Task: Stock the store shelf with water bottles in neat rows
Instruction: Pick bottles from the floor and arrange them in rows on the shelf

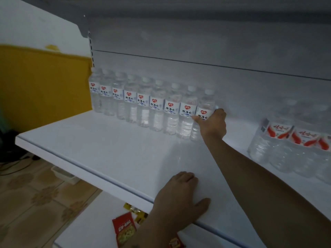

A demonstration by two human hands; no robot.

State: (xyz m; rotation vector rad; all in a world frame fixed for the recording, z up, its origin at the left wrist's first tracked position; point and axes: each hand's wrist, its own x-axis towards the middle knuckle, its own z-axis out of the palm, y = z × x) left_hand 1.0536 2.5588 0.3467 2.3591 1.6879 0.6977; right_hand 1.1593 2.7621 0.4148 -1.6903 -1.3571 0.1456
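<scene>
Your right hand [213, 123] is wrapped around the end bottle [203, 115], thumb across the label front, fingers curled behind it. That bottle sits at the right end of the back row [143, 102], along the shelf's rear wall, touching its neighbour. Looks like the placement step: you're seating or squaring it, not yet let go.

Left hand [179, 196] lies flat, palm down, on the shelf [89, 140] by the front edge, fingers loosely bent, holding nothing. Reads as bracing.

Row state: nine bottles upright, labels mostly facing front, running from the shelf's left rear corner toward the middle. Spacing looks tight and even; the far-left ones are dim, so I can't vouch for their alignment.

Next move, as I judge it: check the label faces front, release, then fetch the next one from the wrapped pack [290, 140] standing at the shelf's right side.

Room:
- Open gap along the rear wall between the end bottle and the pack. Continue the row there.
- All the shelf depth in front of the row is bare, enough for further rows.
- Front edge has a low lip; your left hand sits just inside it.
- Upper shelf overhangs, so lift bottles low when reaching in.
- Withdraw your right arm straight back; a sideways sweep could topple the neighbours.

Snack packets [123, 228] lie on the lower shelf, out of the way.
</scene>
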